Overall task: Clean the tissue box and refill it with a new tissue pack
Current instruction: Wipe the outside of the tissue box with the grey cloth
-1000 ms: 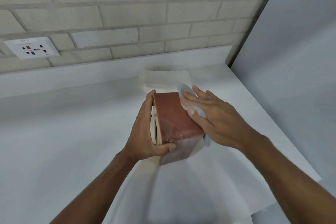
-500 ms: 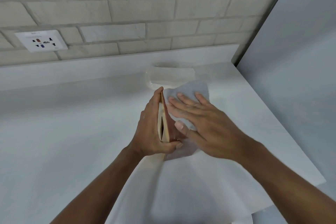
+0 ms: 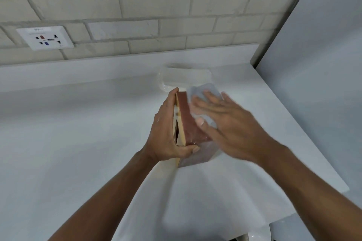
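– wiping step, we reckon. our left hand (image 3: pixel 166 135) grips the tissue box (image 3: pixel 191 125), tilted on edge over the counter (image 3: pixel 78 133); right hand (image 3: pixel 227 125) has straight fingers pressing a wipe (image 3: pixel 203 92) on its red side.
– agreed. next we'd need to turn it to an unwiped face. tissue pack (image 3: pixel 184 77) lies just behind it for the refill.

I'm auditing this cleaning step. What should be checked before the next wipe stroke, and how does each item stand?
1. Left hand grips box: ok.
2. Right hand presses wipe flat on box side: ok.
3. Pack lies on counter behind box: ok.
4. Box empty inside: cannot tell.
5. Side wiped clean: cannot tell.
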A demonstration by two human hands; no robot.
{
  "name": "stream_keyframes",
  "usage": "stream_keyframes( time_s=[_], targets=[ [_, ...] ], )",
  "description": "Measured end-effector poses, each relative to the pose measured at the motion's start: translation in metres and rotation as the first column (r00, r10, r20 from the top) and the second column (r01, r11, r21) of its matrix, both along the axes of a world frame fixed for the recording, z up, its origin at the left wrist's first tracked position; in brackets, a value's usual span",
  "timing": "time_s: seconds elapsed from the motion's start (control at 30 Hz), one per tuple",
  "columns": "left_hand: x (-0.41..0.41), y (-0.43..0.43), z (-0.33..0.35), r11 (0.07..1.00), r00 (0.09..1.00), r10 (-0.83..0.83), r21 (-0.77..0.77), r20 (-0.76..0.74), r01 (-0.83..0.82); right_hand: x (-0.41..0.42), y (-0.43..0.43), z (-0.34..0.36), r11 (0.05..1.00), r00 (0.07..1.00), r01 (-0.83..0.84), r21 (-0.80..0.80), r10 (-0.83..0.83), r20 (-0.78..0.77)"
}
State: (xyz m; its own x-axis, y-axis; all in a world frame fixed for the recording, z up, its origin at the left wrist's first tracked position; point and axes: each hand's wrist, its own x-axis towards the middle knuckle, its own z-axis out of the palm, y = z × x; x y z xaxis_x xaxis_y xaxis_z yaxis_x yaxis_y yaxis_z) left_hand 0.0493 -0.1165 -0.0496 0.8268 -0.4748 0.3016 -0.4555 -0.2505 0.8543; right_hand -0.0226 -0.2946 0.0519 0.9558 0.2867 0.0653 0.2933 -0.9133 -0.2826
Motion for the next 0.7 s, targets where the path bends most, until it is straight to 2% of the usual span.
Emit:
stream_keyframes(
  time_s=[0.1, 0.27, 0.43, 0.57, 0.7],
  targets=[
    [0.001, -0.001, 0.000, 0.999, 0.996, -0.030, -0.035, 0.081, 0.033, -0.014, 0.010, -0.009, 0.988, 0.988, -0.153, 0.004, 0.153, -0.001],
    [0.001, 0.002, -0.003, 1.000, 1.000, -0.023, 0.004, 0.004, 0.023, 0.003, -0.011, 0.000, 0.999, 0.999, 0.050, -0.001, -0.050, -0.016],
    [0.004, 0.000, -0.006, 0.998, 0.998, -0.049, -0.041, 0.049, 0.051, -0.011, 0.003, -0.013, 0.990, 0.990, -0.135, -0.034, 0.136, 0.031],
    [0.006, -0.001, -0.003, 0.999, 0.999, -0.035, -0.027, 0.017, 0.035, 0.004, -0.007, -0.004, 0.999, 0.999, 0.028, -0.034, -0.028, 0.018],
    [0.007, -0.001, -0.008, 0.997, 0.995, -0.063, -0.049, 0.073, 0.067, -0.006, 0.014, -0.014, 0.987, 0.988, -0.148, -0.065, 0.151, 0.032]
  ],
)
